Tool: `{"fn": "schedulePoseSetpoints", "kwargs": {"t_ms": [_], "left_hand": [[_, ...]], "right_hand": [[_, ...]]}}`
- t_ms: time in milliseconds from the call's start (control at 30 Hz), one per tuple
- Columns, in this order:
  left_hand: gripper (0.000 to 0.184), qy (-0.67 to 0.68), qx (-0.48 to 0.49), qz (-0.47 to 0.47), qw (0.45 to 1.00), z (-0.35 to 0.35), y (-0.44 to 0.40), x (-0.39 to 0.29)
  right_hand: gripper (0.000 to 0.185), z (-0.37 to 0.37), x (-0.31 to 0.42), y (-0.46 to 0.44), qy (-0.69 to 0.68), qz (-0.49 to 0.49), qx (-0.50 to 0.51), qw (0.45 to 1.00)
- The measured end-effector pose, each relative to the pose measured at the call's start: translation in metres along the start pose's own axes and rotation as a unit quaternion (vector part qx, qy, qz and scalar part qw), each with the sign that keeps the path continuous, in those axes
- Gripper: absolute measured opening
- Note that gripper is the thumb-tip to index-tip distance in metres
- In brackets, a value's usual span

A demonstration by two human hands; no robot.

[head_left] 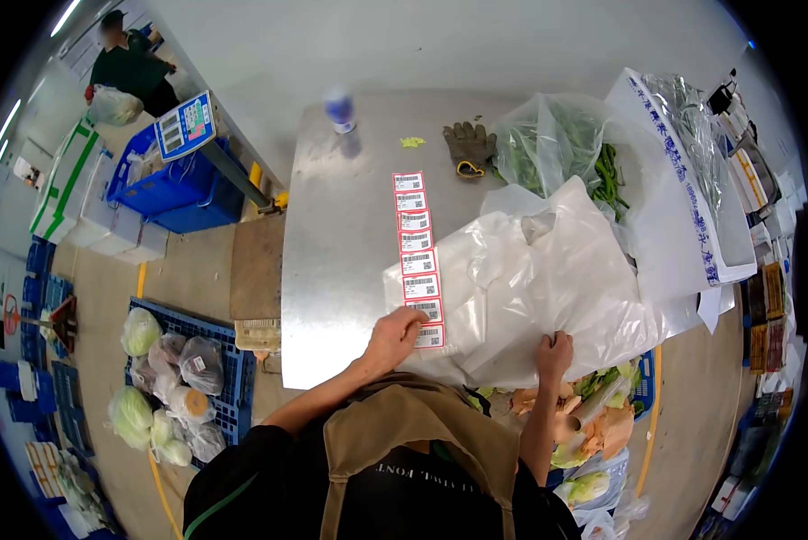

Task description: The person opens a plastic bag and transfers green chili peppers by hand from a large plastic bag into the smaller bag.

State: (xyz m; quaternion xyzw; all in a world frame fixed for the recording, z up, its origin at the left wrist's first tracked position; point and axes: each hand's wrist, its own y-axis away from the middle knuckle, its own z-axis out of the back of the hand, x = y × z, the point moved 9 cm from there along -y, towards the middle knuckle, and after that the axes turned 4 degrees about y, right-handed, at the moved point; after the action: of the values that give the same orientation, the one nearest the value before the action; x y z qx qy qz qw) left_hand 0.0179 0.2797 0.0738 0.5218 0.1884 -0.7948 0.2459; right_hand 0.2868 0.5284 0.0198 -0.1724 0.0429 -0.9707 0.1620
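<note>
The view from the head faces forward and down; the table (pixel 332 234) lies close, the wall (pixel 494 54) beyond.

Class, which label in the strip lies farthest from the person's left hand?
The topmost label, heading the strip; all the others lie closer to the left hand.

A metal table (pixel 332 225) was backed by a pale wall (pixel 512 45); the beige floor (pixel 696 396) was marked with yellow lines (pixel 140 277); strip lights (pixel 65 17) were lit.
</note>
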Motion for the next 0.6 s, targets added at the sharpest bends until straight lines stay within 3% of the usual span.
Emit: {"fn": "schedulePoseSetpoints", "kwargs": {"t_ms": [133, 300, 433, 533, 600], "left_hand": [[0.013, 0.022, -0.062, 0.03, 0.997, 0.019, 0.004, 0.021], [0.015, 0.046, -0.006, 0.044, 0.998, 0.005, 0.004, 0.019], [0.015, 0.056, 0.061, -0.028, 0.996, -0.019, -0.004, -0.008], [0.018, 0.038, 0.109, -0.068, 0.991, -0.036, -0.009, -0.019], [0.02, 0.022, 0.129, -0.095, 0.987, -0.05, -0.018, -0.027]], "right_hand": [[0.014, 0.028, 0.006, -0.004, -0.075, 0.031, -0.029, 0.996], [0.017, 0.101, 0.057, 0.001, -0.181, 0.097, -0.16, 0.965], [0.018, 0.089, 0.049, -0.011, -0.126, 0.037, -0.058, 0.99], [0.018, 0.137, 0.072, -0.001, -0.2, 0.059, -0.1, 0.973], [0.017, 0.129, 0.078, -0.004, -0.191, 0.061, -0.047, 0.979]]}}
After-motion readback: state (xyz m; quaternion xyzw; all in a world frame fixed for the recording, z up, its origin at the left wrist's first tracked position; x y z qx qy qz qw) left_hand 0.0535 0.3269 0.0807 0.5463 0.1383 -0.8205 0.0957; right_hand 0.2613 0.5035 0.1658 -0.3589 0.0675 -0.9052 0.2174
